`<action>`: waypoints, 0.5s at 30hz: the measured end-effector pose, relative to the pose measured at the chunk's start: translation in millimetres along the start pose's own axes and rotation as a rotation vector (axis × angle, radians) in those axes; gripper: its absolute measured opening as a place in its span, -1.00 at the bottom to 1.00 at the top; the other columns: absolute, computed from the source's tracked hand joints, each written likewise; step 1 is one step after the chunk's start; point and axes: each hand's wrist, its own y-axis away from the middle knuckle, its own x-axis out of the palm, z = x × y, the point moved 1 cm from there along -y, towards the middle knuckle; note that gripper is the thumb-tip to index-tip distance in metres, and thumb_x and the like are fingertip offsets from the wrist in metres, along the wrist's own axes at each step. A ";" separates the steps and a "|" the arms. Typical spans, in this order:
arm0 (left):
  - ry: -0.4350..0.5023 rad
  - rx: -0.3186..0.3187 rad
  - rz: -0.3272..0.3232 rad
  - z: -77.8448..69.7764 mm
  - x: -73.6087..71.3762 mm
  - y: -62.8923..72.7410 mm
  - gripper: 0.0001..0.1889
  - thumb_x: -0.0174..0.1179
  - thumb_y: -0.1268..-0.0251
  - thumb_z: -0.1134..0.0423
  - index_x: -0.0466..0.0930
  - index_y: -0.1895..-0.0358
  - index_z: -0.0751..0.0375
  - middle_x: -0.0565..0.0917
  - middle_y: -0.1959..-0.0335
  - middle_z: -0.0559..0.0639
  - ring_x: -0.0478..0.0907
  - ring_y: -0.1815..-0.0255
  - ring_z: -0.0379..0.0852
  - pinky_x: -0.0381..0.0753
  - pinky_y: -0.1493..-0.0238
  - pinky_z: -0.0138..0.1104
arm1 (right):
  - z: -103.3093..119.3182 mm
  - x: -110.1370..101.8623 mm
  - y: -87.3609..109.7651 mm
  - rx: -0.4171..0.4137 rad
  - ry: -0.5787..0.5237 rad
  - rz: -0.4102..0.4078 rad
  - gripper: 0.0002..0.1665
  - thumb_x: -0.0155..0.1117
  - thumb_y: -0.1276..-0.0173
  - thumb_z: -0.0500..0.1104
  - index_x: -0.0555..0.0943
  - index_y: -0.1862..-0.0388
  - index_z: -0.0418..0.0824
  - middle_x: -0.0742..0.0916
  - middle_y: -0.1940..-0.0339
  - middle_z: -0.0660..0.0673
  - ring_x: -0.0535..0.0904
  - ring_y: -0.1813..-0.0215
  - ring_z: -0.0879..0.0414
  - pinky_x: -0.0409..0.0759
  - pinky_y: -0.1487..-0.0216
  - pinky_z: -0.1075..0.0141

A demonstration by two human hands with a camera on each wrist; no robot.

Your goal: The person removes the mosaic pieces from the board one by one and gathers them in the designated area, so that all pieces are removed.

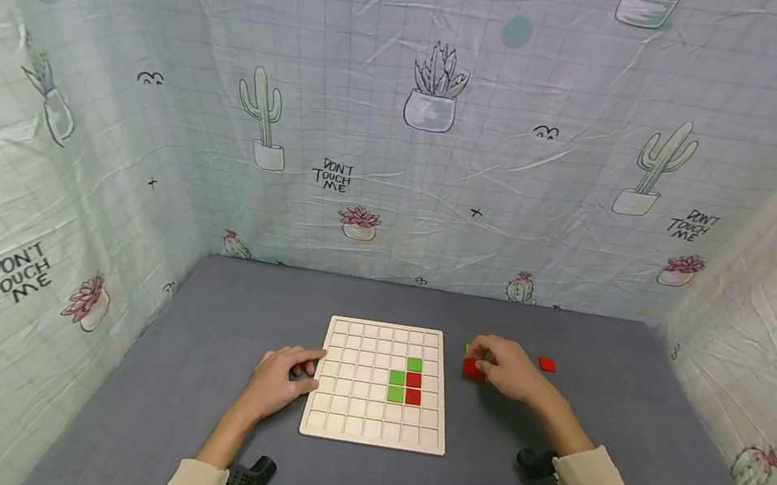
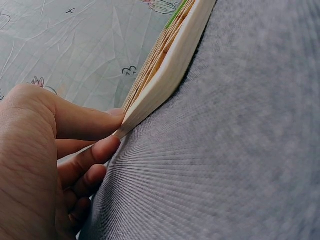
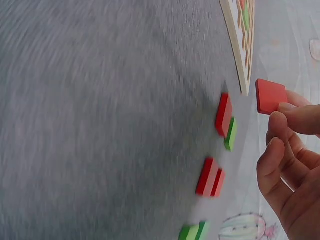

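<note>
The right hand (image 1: 508, 368) pinches a red tile (image 3: 271, 96) at the tips of its thumb and finger, raised over the counter (image 1: 278, 294) just right of the board (image 1: 359, 355), near loose tiles (image 3: 223, 115). The left hand (image 1: 276, 381) touches the board's left edge; whether it grips, I cannot tell

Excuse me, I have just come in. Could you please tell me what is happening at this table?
A person holds the left edge of a pale gridded board with the left hand. The right hand pinches a red tile. Three green tiles and two red ones sit in the grid; loose red and green tiles lie to its right.
</note>
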 end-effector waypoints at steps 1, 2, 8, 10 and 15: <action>0.000 -0.001 -0.001 0.2 0.0 0.1 -0.49 0.47 -0.17 0.20 0.71 -0.26 -0.05 0.54 0.36 -0.41 0.40 0.29 -0.35 0.20 -0.06 -0.14 | -1.8 -2.2 1.2 0.003 -0.001 -0.001 -0.83 0.25 -0.41 -0.39 0.68 0.15 -0.16 0.67 0.29 -0.05 0.51 0.49 0.23 0.52 0.35 0.29; 0.000 0.000 -0.002 0.3 0.0 0.2 -0.49 0.47 -0.17 0.20 0.71 -0.26 -0.05 0.54 0.36 -0.41 0.40 0.29 -0.35 0.20 -0.07 -0.14 | -3.5 -4.4 2.3 0.004 -0.001 -0.002 -0.84 0.25 -0.41 -0.39 0.67 0.15 -0.17 0.68 0.29 -0.05 0.52 0.49 0.23 0.52 0.35 0.29; 0.006 0.009 -0.002 -0.1 0.5 0.7 -0.50 0.46 -0.18 0.20 0.71 -0.25 -0.03 0.54 0.36 -0.40 0.40 0.29 -0.34 0.18 -0.05 -0.15 | -14.7 -18.3 11.7 0.023 0.018 -0.018 -0.83 0.25 -0.41 -0.40 0.68 0.14 -0.18 0.72 0.25 -0.12 0.51 0.43 0.23 0.52 0.34 0.28; 0.010 0.009 0.001 -0.3 0.4 0.7 -0.50 0.46 -0.19 0.19 0.71 -0.25 -0.03 0.54 0.36 -0.39 0.40 0.30 -0.33 0.18 -0.04 -0.16 | -18.9 -23.7 16.3 0.041 0.020 -0.017 -0.82 0.23 -0.43 -0.40 0.68 0.12 -0.20 0.73 0.22 -0.15 0.50 0.45 0.23 0.52 0.37 0.28; 0.000 0.011 -0.009 1.1 1.0 -0.5 -0.50 0.47 -0.18 0.20 0.71 -0.24 -0.03 0.53 0.37 -0.40 0.39 0.30 -0.34 0.18 -0.04 -0.16 | -30.1 -37.1 27.5 0.069 0.023 -0.020 -0.82 0.20 -0.44 -0.41 0.68 0.09 -0.23 0.73 0.18 -0.19 0.52 0.50 0.20 0.51 0.40 0.30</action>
